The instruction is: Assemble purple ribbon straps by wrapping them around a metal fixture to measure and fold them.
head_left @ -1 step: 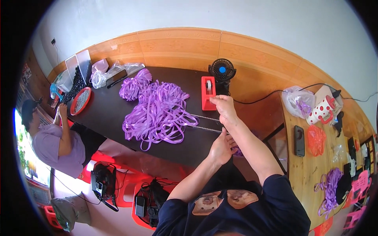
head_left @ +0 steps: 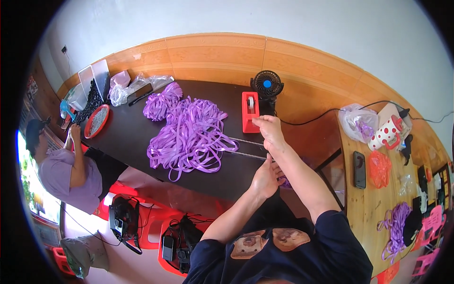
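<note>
Shirt print: two brown face-like motifs on the dark shirt [head_left: 302, 265]
Small markings: any lettering on the red tape dispenser [head_left: 247, 118] or the black phone [head_left: 359, 169] is too small to read
Patterned cup: white with red dots and a red handle, the spotted cup [head_left: 385, 135] tilted on its side
Purple ribbon heap [head_left: 189, 135]: loosely looped across the middle of the dark surface [head_left: 210, 182], its lowest loop near the near edge
Strands [head_left: 248, 154]: two thin lines running from the heap's right side toward the hands, with dark top showing between them
Right grip [head_left: 270, 131]: thumb and fingers drawn narrow at the dispenser's near corner; cannot tell what is between them, nor whether they touch it
Left grip [head_left: 267, 180]: just below the right wrist, fingers partly spread; part is hidden, so cannot tell whether it holds a strand
Room to move: a gap separates the dark surface from the wooden surface [head_left: 357, 213]
Far edge: a black fan [head_left: 267, 84] beside the dispenser, before an orange tile band [head_left: 213, 52]
Left end: a co-worker [head_left: 71, 180] with hands raised near a red dish [head_left: 89, 135] of grey pieces
Floor: red stools [head_left: 153, 236] bearing black gear
</note>
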`<state>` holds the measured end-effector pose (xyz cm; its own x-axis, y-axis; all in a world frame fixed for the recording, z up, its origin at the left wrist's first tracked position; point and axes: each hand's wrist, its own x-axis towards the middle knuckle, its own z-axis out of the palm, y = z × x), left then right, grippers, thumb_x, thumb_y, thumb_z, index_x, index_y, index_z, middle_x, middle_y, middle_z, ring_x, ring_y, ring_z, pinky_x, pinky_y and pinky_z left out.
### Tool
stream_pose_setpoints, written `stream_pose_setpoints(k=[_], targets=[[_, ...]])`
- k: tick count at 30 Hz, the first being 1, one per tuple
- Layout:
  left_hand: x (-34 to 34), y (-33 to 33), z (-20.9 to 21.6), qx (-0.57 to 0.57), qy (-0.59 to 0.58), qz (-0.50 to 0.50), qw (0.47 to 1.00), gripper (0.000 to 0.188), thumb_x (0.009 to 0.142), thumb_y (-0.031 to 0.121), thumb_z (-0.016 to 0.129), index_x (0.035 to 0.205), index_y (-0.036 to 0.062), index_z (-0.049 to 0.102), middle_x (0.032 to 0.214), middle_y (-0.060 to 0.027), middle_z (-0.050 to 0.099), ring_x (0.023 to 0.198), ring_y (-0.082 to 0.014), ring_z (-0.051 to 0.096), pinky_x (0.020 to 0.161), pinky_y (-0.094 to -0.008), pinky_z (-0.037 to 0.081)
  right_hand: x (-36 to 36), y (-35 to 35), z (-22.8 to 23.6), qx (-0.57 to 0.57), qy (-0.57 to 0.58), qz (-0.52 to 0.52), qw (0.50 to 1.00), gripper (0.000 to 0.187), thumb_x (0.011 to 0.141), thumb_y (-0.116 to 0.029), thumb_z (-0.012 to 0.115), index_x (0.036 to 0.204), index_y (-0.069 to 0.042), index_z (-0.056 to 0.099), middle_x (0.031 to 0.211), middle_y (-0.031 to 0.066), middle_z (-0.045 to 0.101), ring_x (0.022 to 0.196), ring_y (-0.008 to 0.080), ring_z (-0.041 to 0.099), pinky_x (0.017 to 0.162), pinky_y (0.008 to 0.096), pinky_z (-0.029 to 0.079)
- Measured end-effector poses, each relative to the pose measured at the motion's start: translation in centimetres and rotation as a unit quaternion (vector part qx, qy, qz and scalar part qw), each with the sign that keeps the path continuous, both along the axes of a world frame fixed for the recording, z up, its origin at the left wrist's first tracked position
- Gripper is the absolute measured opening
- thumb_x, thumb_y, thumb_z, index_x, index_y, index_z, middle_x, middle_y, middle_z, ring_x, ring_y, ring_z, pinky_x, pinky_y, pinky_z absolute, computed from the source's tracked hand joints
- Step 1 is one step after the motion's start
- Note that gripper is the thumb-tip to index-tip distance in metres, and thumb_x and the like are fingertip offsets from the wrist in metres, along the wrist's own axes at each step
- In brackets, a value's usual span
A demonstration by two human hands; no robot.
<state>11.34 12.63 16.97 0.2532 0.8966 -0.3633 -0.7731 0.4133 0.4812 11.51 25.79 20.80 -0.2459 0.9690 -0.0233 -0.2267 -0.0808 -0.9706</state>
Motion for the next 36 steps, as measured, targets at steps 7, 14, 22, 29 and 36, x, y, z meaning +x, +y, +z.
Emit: stream_pose_setpoints(k=[7,14,22,29,36], targets=[[0.1,-0.1,-0.5,0.024,-0.021,0.028,0.999,0.045,0.1,0.041,0.024,0.132,0.0138,0.042,0.131,-0.0058,0.049,0.119,-0.0243,0.046,0.101,-0.0452,0.032,-0.1,0.2,-3.6,0.017,-0.099,-0.049,0.994,0.012,0.077,-0.009,0.069,0.074,0.002,0.068,0.063,0.0034,0.061,0.058,0.0097,0.052,0.056,0.0267,0.042],[0.2,-0.2,-0.6,0.022,-0.041,0.038,0.998,0.045,0.1,0.041,0.024,0.133,0.015,0.041,0.13,-0.0059,0.051,0.119,-0.0246,0.046,0.101,-0.0446,0.032,-0.2,1.7,-6.1,0.049,-0.244,-0.072,0.966,0.013,0.075,-0.015,0.069,0.069,-0.003,0.067,0.103,0.0077,0.06,0.099,0.026,0.054,0.085,0.0483,0.039],[0.0,0.1,-1.8,0.014,-0.048,-0.008,0.999,0.068,0.094,0.061,0.03,0.124,0.0022,0.047,0.114,-0.0076,0.054,0.103,-0.0217,0.046,0.09,-0.0374,0.033,4.7,3.0,-4.0,0.163,-0.237,0.046,0.956,0.011,0.07,-0.011,0.066,0.066,-0.001,0.066,0.1,0.0171,0.063,0.094,0.0259,0.059,0.082,0.0368,0.043],[-0.3,-0.1,-0.9,0.0,-0.008,0.0,1.0,0.072,0.095,0.059,0.027,0.132,-0.0019,0.04,0.131,-0.0141,0.048,0.121,-0.0285,0.041,0.102,-0.0419,0.028,14.3,2.9,2.8,0.08,-0.187,0.358,0.911,0.007,0.082,-0.005,0.059,0.076,-0.002,0.062,0.12,0.012,0.058,0.097,0.0131,0.054,0.086,0.0274,0.042],[-0.3,-0.1,-1.0,0.017,-0.014,-0.01,1.0,0.071,0.096,0.058,0.027,0.134,-0.0017,0.039,0.132,-0.0151,0.046,0.121,-0.028,0.041,0.102,-0.0424,0.028,14.8,2.9,-1.4,0.133,-0.236,0.434,0.859,0.011,0.081,-0.009,0.062,0.075,0.0,0.06,0.101,0.0115,0.059,0.096,0.0165,0.053,0.085,0.03,0.042]])
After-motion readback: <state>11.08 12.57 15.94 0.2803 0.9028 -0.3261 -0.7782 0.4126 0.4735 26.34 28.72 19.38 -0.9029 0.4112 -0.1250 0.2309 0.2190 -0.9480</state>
